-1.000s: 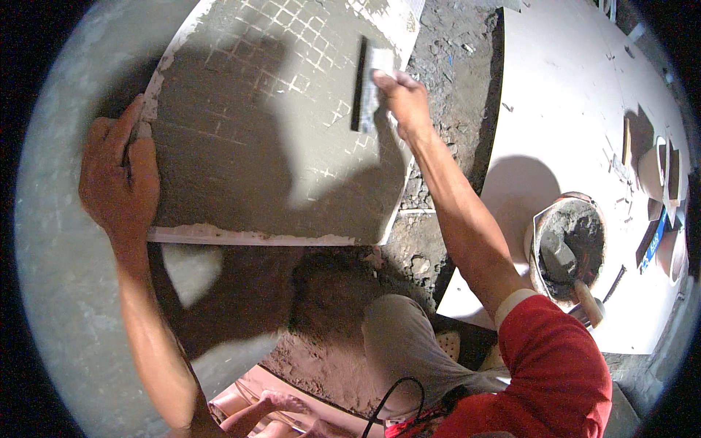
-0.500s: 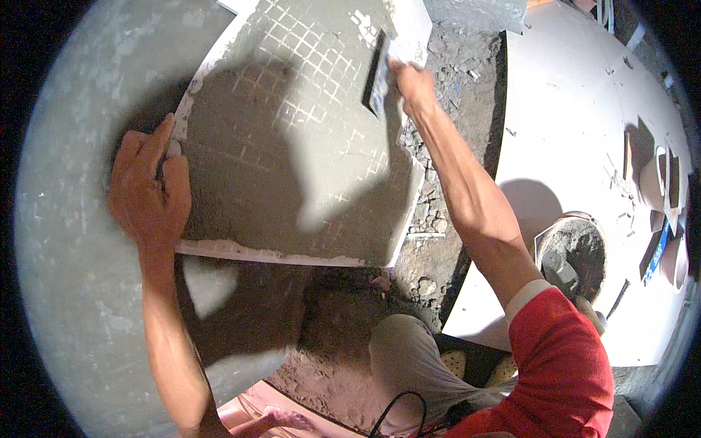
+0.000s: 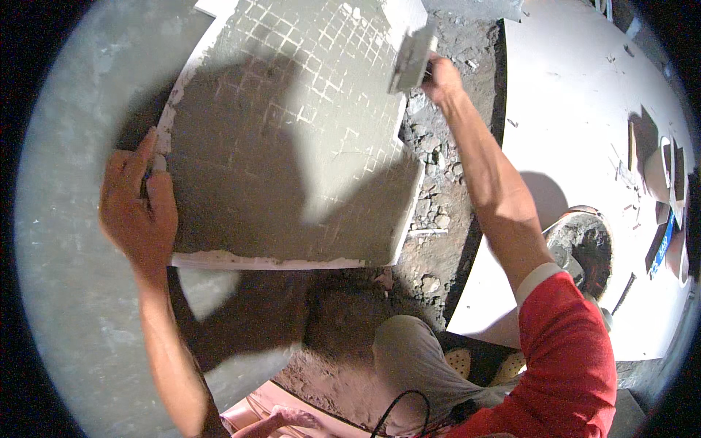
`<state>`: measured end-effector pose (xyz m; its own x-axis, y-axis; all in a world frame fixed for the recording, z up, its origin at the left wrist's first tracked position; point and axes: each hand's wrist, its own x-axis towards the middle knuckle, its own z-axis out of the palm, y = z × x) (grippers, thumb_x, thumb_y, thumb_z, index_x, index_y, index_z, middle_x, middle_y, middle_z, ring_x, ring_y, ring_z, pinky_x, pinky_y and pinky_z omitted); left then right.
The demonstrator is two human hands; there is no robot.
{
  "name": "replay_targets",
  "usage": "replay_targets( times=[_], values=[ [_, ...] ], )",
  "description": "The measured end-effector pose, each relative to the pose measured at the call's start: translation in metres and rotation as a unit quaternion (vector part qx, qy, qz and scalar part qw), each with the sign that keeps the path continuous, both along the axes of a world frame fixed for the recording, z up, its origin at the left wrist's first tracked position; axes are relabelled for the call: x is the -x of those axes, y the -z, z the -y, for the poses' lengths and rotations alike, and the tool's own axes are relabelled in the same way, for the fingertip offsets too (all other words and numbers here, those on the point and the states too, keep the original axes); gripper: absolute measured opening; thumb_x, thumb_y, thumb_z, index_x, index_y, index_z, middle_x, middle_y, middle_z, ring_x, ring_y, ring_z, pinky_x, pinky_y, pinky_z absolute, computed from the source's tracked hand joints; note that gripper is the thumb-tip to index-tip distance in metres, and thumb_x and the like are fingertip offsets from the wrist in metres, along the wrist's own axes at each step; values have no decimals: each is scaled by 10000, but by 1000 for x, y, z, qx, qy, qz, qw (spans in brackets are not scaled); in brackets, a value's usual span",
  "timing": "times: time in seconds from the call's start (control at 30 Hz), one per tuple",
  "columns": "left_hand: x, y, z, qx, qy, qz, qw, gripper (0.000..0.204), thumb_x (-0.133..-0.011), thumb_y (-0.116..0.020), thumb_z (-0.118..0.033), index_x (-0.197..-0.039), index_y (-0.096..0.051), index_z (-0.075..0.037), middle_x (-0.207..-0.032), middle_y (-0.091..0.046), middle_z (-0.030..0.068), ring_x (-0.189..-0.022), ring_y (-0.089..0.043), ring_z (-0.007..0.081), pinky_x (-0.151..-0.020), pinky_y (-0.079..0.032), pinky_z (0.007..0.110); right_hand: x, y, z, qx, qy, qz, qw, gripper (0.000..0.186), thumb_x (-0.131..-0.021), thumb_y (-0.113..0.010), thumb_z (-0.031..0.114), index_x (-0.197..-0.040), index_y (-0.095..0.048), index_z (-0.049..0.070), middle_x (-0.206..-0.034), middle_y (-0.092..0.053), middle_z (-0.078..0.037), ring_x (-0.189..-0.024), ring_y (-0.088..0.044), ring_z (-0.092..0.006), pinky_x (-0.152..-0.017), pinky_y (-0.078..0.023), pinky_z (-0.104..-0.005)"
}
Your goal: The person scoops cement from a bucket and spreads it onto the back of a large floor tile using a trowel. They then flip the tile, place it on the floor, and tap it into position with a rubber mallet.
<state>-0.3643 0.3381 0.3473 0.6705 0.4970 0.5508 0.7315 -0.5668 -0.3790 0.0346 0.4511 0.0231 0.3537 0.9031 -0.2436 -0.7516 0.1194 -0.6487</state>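
A pale panel (image 3: 210, 260) with white edges lies before me, its face coated in grey mortar (image 3: 248, 190). Lines of a pale grid show through the coat, mostly at the top and right. My left hand (image 3: 139, 204) grips the panel's left edge, fingers closed over the rim. At the panel's upper right edge, my right hand (image 3: 443, 79) is closed round the handle of a trowel (image 3: 412, 62). The trowel's blade is tilted and its flat, smeared face shows. The hand hides most of the handle.
Rubble (image 3: 431, 190) fills the strip right of the panel. Beyond it a large white sheet (image 3: 577, 87) holds a bucket (image 3: 584, 241) of grey mortar, partly behind my right arm, plus offcuts and tools. A plastered grey surface (image 3: 66, 219) is at left. Another person's hand (image 3: 296, 417) shows at the bottom.
My right hand has moved the trowel rightward to the panel's edge and turned its blade, showing the flat face. More grid lines show along the panel's right side. My left hand keeps its grip.
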Motion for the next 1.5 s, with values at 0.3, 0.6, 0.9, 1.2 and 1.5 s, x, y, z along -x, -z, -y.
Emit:
replay_targets(
  times=[0.3,0.6,0.9,1.2,1.5],
  values=[
    [-4,2,1,-14,-17,1,1000,397,-834,-584,-63,-1189,-761,-82,-857,-599,106,-770,-615,256,-739,-513,330,-31,51,-35,90,18,227,970,147,-979,-627,213,-929,-655,77,-835,-603,-35,-751,-544,-166,-676,-457,-375],
    [1,-1,-2,-31,14,-20,999,400,-858,-603,-126,-1232,-739,-83,-918,-631,130,-823,-628,299,-759,-527,383,13,-73,-77,103,90,413,901,412,-842,-834,329,-954,-764,-61,-905,-747,-115,-815,-674,-197,-740,-538,-344],
    [0,-2,1,-1,-6,2,1000,417,-831,-604,-118,-1221,-747,-85,-879,-616,125,-782,-621,308,-712,-527,394,76,-97,23,-181,-20,365,913,373,-899,-777,320,-1088,-759,0,-994,-746,-74,-906,-656,-145,-805,-520,-317],
    [6,3,-5,-33,-5,-20,999,446,-796,-598,-97,-1213,-758,-100,-868,-608,103,-773,-624,260,-700,-521,357,-3,29,2,159,11,89,983,191,-977,-679,224,-860,-675,74,-754,-552,-11,-631,-441,-137,-584,-364,-320],
    [-6,0,-2,-43,-1,-17,999,454,-776,-593,-103,-1198,-759,-89,-856,-604,109,-765,-619,272,-699,-522,367,48,-69,-16,-199,-19,325,924,176,-956,-720,208,-1012,-756,45,-893,-676,40,-770,-540,-72,-705,-438,-265]
  ],
)
